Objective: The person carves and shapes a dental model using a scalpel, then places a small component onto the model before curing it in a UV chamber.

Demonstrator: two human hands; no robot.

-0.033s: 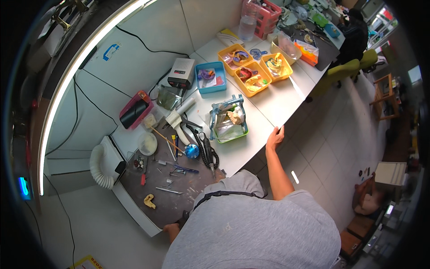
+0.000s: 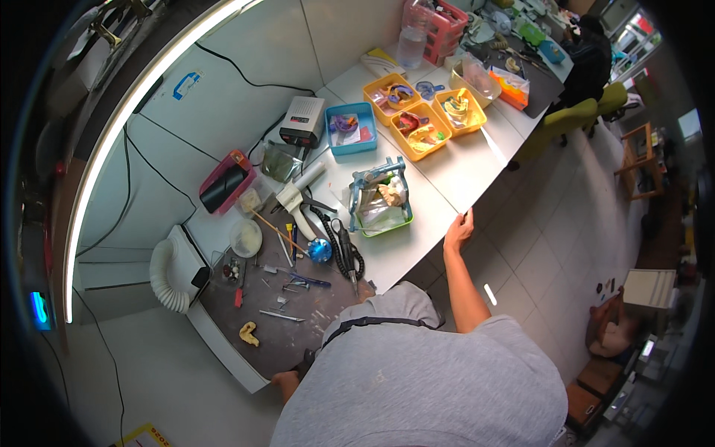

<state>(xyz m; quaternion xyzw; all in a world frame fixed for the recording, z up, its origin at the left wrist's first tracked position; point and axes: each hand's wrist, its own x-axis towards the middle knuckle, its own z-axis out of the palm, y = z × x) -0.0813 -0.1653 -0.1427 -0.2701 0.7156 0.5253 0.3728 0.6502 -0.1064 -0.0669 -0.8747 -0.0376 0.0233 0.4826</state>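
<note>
My right hand (image 2: 459, 229) is at the front edge of the white table (image 2: 439, 195), its fingers curled against that edge. Low in the view, my left hand (image 2: 284, 380) touches the near edge of the grey work mat (image 2: 279, 357); my body and shirt hide most of its fingers. A yellowish dental cast piece (image 2: 249, 334) lies on the mat not far from it. Between the hands are a handpiece (image 2: 346, 253) with a coiled black cord, a blue ball-shaped tool (image 2: 319, 251) and a green box (image 2: 387, 229) bearing a blue articulator (image 2: 378, 173).
Yellow trays (image 2: 421, 145) with dental casts and a blue tray (image 2: 351, 147) stand farther back, near a grey control box (image 2: 303, 119). A white suction hose (image 2: 165, 277) bends at the left. Small metal tools (image 2: 281, 316) lie scattered. Another person (image 2: 588, 59) sits at the far right.
</note>
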